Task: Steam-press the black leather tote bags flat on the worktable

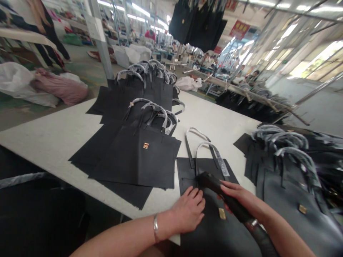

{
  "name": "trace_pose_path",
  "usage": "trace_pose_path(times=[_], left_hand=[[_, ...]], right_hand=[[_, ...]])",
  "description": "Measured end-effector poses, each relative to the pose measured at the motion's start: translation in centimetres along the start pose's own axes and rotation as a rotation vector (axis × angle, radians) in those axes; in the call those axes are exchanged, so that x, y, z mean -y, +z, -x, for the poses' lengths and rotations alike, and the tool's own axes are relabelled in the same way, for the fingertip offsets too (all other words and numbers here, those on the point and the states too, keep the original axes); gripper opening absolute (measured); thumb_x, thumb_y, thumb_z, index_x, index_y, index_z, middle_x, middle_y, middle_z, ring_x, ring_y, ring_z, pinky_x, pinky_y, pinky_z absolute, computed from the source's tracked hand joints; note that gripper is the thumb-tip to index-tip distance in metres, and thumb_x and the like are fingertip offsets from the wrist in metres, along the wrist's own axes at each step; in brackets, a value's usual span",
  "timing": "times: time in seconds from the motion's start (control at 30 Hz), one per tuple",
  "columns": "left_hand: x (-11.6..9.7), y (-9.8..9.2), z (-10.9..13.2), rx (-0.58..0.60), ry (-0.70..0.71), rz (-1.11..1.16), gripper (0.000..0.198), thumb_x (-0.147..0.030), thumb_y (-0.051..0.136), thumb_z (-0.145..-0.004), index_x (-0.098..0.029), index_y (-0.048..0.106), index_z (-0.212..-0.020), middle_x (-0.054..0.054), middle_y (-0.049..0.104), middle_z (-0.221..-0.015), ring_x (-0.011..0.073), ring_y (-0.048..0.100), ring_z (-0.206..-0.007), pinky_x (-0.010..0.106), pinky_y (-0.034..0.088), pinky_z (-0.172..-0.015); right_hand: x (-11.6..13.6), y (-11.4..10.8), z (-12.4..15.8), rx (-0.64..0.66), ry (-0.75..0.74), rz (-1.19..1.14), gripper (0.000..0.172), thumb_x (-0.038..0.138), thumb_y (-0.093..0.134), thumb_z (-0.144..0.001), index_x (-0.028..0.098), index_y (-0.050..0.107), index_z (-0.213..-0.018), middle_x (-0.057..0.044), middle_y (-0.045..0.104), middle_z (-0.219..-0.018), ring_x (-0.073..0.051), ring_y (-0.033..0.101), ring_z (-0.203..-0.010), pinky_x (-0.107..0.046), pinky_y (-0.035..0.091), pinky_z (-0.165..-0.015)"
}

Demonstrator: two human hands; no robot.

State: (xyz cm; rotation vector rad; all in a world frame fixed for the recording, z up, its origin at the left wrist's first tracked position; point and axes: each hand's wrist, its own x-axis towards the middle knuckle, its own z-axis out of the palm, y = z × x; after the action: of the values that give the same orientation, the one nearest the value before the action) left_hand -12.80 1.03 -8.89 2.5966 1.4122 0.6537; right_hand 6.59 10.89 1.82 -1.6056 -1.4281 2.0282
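The bag [211, 233] is black, its clasp [222, 213] gold.

Remotely, I see a black leather-like bag [210, 230] with gold clasp [222, 213] and plastic-wrapped handles [220, 161], which lies flat on the white table [219, 119]; a black handheld tool [237, 208] slants over it.

Left hand [189, 210]: narrow silver bangle [155, 228] at wrist; forearms [120, 235] bare.
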Motion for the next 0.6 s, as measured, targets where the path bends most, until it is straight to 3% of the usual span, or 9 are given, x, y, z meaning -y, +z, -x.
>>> trace_pose_path(times=[0.2,0.3,0.37,0.5,0.6], left_hand=[[-0.3,0.3,-0.5,0.02,0.073,0.008,0.024,-0.025,0.045,-0.091,-0.012,0.056,-0.107,0.01,0.058,-0.108,0.023,0.05,-0.106,0.042,0.03,-0.105],[-0.3,0.5,-0.8,0.032,0.106,0.043,0.014,-0.019,0.047,-0.089,-0.014,0.057,-0.097,0.008,0.058,-0.097,0.021,0.051,-0.1,0.037,0.036,-0.101],[-0.2,0.6,-0.9,0.021,0.088,0.074,0.011,-0.018,0.048,-0.089,-0.015,0.057,-0.095,0.007,0.058,-0.096,0.0209,0.051,-0.101,0.038,0.037,-0.1],[0.9,1.2,-1.6,-0.006,0.055,0.093,0.014,-0.017,0.046,-0.091,-0.018,0.057,-0.099,0.006,0.058,-0.1,0.0202,0.049,-0.106,0.041,0.033,-0.104],[2.2,1.4,-2.3,-0.022,0.043,0.056,0.016,-0.016,0.045,-0.092,-0.018,0.058,-0.101,0.007,0.058,-0.103,0.0207,0.048,-0.108,0.042,0.034,-0.103]], right_hand=[[-0.4,0.8,0.5,0.028,-0.016,0.029,0.044,0.042,0.065,-0.082,0.017,0.06,-0.118,-0.002,0.067,-0.073,-0.012,0.06,-0.046,-0.02,0.047,-0.041],[-0.1,1.6,-0.1,-0.087,-0.112,0.016,0.04,0.036,0.066,-0.081,0.015,0.061,-0.114,-0.002,0.066,-0.069,-0.012,0.059,-0.043,-0.021,0.046,-0.038],[0.4,0.9,0.3,-0.21,-0.176,-0.02,0.039,0.034,0.066,-0.081,0.018,0.059,-0.117,0.0,0.065,-0.069,-0.012,0.059,-0.043,-0.02,0.046,-0.038],[0.1,-3.4,5.5,-0.457,-0.259,-0.105,0.029,0.034,0.063,-0.083,0.021,0.06,-0.109,0.0,0.066,-0.075,-0.012,0.061,-0.051,-0.019,0.05,-0.045],[-2.3,-6.1,11.5,-0.623,-0.211,-0.142,0.028,0.033,0.065,-0.082,0.02,0.06,-0.107,-0.002,0.065,-0.071,-0.014,0.062,-0.052,-0.022,0.053,-0.046]])
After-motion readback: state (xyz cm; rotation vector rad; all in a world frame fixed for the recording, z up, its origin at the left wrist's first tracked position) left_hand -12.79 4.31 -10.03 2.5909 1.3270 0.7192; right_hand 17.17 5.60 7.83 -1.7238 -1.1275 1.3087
